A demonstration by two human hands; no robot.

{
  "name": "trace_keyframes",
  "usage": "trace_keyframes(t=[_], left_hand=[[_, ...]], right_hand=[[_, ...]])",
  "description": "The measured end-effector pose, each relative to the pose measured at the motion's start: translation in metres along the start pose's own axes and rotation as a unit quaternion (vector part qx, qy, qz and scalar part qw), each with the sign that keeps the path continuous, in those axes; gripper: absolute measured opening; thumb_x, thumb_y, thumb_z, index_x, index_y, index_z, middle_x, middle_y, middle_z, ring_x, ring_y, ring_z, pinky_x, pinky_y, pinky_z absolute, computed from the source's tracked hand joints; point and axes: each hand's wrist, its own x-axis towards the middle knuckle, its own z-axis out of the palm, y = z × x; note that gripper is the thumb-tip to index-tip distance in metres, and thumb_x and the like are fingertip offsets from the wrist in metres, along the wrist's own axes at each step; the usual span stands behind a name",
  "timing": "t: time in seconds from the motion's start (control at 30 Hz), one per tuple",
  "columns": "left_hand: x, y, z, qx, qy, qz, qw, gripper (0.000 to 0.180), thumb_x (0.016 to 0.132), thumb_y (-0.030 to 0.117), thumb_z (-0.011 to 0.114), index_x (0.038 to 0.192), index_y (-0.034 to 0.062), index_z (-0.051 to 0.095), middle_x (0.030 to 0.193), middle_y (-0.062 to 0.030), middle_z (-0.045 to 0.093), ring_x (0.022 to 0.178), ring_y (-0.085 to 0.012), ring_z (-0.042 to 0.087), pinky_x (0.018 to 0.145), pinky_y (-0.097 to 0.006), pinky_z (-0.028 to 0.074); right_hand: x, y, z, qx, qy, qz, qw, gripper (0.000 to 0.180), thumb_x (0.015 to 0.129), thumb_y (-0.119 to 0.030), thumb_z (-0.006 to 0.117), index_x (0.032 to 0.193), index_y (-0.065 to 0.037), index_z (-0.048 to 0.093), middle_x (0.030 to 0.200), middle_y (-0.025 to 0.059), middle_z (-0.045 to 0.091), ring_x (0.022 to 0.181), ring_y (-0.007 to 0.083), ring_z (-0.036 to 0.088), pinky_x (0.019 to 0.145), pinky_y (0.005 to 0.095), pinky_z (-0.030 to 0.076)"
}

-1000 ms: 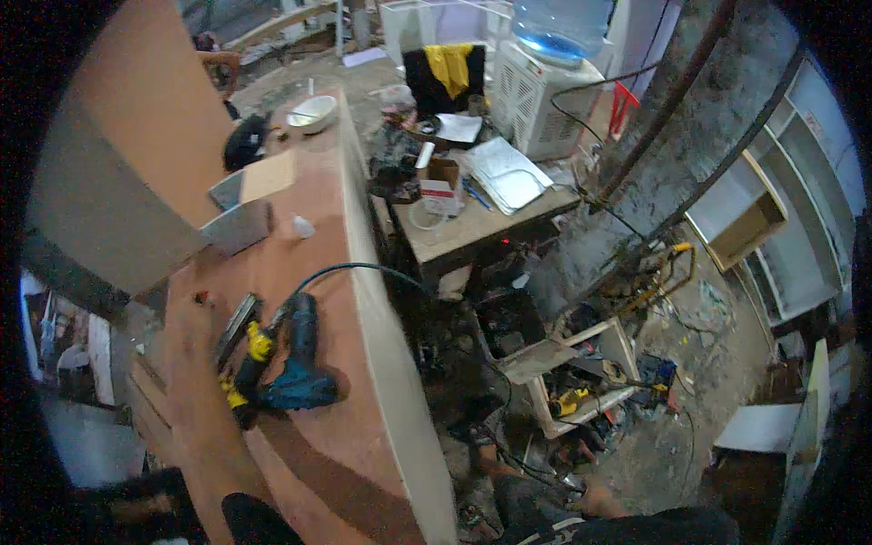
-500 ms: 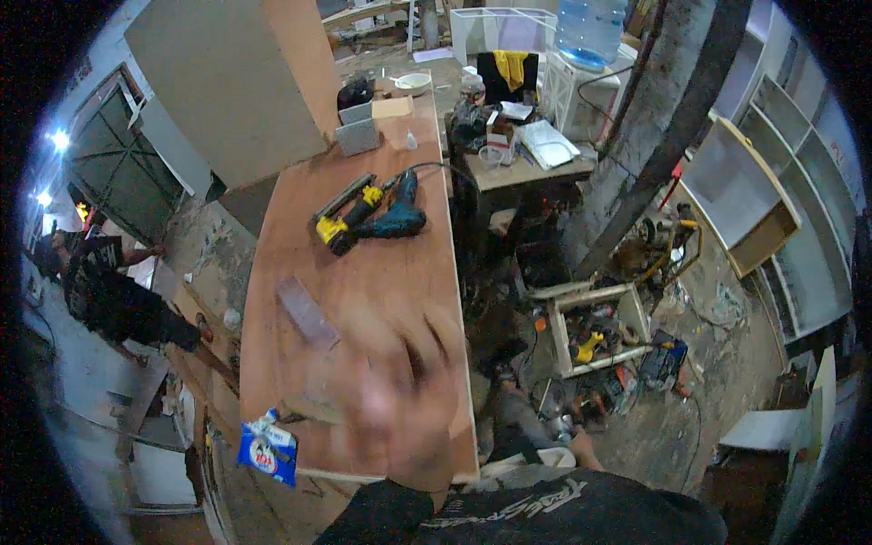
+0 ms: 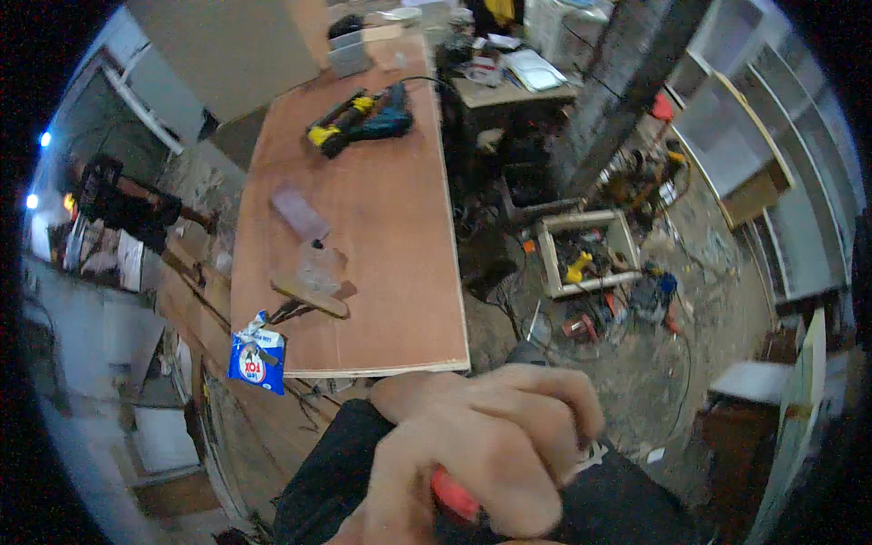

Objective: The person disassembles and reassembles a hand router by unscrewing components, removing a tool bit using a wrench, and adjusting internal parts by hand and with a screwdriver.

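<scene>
My left hand (image 3: 490, 445) is close in front of me at the lower middle, just off the table's near edge. Its fingers are curled in around a small red object (image 3: 454, 495), mostly hidden, whose kind I cannot make out. No second hand can be told apart. Beyond it lies the brown wooden table top (image 3: 391, 254). On it rest a pinkish-grey flat block (image 3: 301, 212), a crumpled clear plastic bag (image 3: 320, 265) and a thin wooden strip (image 3: 312, 298). A blue-and-white packet (image 3: 257, 359) is at the near left corner.
Farther up the table lie a yellow-and-black power tool (image 3: 338, 127) and a teal power tool (image 3: 389, 120). A thick post (image 3: 627, 82) rises at the right, by a wooden frame box (image 3: 548, 259) with tools inside. A person (image 3: 123, 200) is at the left.
My left hand has drawn back from above the table toward me, uncovering the plastic bag and strip. The red object now shows in it. The view has tilted downward.
</scene>
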Motion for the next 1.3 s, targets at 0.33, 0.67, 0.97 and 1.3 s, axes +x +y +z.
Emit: trace_keyframes(t=[0.33, 0.67, 0.97, 1.3], left_hand=[[-0.186, -0.188, 0.014, 0.139, 0.305, -0.382, 0.861, 0.022, 0.101, 0.025, 0.05, 0.099, 0.0046, 0.058, 0.078, -0.0004, 0.042, 0.069, -0.0112, 0.04, 0.066, -0.031, 0.038], [-0.541, -0.329, 0.056, 0.214, -0.017, -0.829, 0.515, 0.024, 0.099, 0.027, 0.061, 0.099, 0.0036, 0.065, 0.082, 0.0014, 0.058, 0.073, -0.0075, 0.051, 0.064, -0.024, 0.042], [-0.962, -0.561, 0.023, 0.189, -0.165, -0.795, 0.552, 0.029, 0.096, 0.027, 0.065, 0.096, -0.0019, 0.061, 0.085, -0.0063, 0.059, 0.081, -0.0155, 0.053, 0.077, -0.032, 0.045], [-1.113, -0.666, 0.031, 0.12, -0.186, -0.698, 0.681, 0.023, 0.096, 0.021, 0.059, 0.109, 0.0019, 0.061, 0.089, -0.0007, 0.054, 0.082, -0.0113, 0.048, 0.079, -0.025, 0.041]], right_hand=[[-0.055, 0.114, -0.035, 0.111, 0.027, 0.221, 0.969, 0.074, 0.072, -0.04, 0.077, 0.128, 0.001, 0.053, 0.12, 0.029, 0.063, 0.114, 0.043, 0.061, 0.094, 0.047, 0.049], [0.075, 0.21, -0.005, 0.21, 0.112, 0.289, 0.927, 0.081, 0.065, -0.045, 0.084, 0.127, -0.003, 0.053, 0.116, 0.0243, 0.065, 0.11, 0.0392, 0.063, 0.091, 0.0467, 0.05], [0.44, 0.283, 0.187, 0.345, 0.312, 0.256, 0.848, 0.088, 0.059, -0.048, 0.087, 0.124, 0.002, 0.055, 0.11, 0.0252, 0.066, 0.103, 0.0415, 0.064, 0.089, 0.0467, 0.051], [0.548, 0.317, 0.268, 0.323, 0.331, 0.211, 0.861, 0.053, 0.069, -0.043, 0.087, 0.087, -0.001, 0.06, 0.082, 0.014, 0.067, 0.077, 0.0241, 0.066, 0.069, 0.0369, 0.051]])
